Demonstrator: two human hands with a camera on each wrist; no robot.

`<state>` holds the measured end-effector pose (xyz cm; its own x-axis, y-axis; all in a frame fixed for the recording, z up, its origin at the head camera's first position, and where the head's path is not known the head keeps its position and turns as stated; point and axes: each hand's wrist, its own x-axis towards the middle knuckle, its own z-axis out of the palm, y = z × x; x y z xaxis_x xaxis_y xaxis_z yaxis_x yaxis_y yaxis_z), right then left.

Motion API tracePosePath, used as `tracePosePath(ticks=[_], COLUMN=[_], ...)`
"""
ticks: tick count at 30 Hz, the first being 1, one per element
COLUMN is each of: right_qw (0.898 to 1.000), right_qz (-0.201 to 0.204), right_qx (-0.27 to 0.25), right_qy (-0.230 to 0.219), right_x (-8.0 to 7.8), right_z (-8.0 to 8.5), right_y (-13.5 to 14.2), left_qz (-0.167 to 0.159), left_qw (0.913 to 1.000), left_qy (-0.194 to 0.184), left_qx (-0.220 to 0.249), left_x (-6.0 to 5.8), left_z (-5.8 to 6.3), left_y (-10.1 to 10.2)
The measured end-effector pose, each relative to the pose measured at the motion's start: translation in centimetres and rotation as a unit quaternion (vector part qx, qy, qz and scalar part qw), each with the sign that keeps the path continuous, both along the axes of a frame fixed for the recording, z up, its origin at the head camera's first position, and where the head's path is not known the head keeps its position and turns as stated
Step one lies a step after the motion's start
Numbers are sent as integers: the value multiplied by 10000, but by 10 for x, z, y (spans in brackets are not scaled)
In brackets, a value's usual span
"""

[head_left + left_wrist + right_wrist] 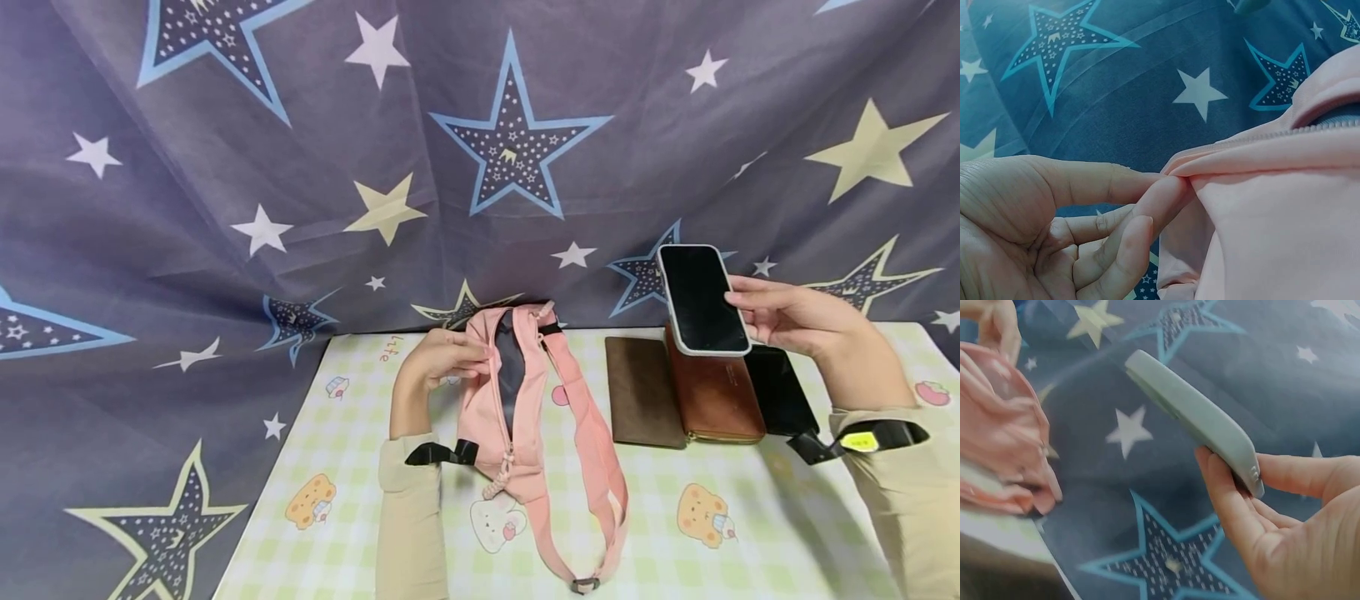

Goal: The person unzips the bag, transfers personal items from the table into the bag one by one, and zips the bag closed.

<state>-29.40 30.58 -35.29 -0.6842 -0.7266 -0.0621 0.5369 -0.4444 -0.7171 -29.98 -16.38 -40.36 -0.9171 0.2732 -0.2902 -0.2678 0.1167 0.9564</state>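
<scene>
My left hand (453,357) pinches the left edge of a pink sling bag (474,417); the left wrist view shows thumb and finger on the fabric (1272,206) beside the zipper. The bag's zipper is undone and its dark lining (512,367) shows. In my right hand (787,312) is a smartphone (703,300) in a pale case, held by its lower right edge above a brown zip wallet (716,392). Seen edge-on in the right wrist view, the phone (1200,412) sits between thumb and fingers, touching nothing else.
Left of the zip wallet lies a dark brown flat cover (645,400), and to its right a black flat item (780,396). The bag's strap (600,450) loops toward the front of the checked tablecloth (345,517). A star-patterned curtain (315,167) hangs behind the table.
</scene>
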Motion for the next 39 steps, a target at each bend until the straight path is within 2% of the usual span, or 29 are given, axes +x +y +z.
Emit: tracePosePath(ticks=[9, 17, 28, 35, 39], right_qw=[9997, 9987, 9953, 9909, 9894], right_qz=[141, -91, 344, 203, 208], right_qx=[86, 454, 831, 1307, 1429], right_qy=[199, 215, 358, 257, 167], right_x=[-2, -1, -1, 1, 1], right_z=[18, 27, 27, 25, 20], right_y=[-41, -68, -92, -108, -115], left_qz=[27, 46, 11, 107, 51], left_qw=[9999, 9999, 10000, 9999, 9999], left_qy=[137, 146, 81, 31, 16], left_qx=[-11, -72, -7, -60, -92], left_x=[2, 1, -1, -2, -1], left_z=[1, 3, 1, 1, -1], left_y=[-3, -5, -2, 0, 2])
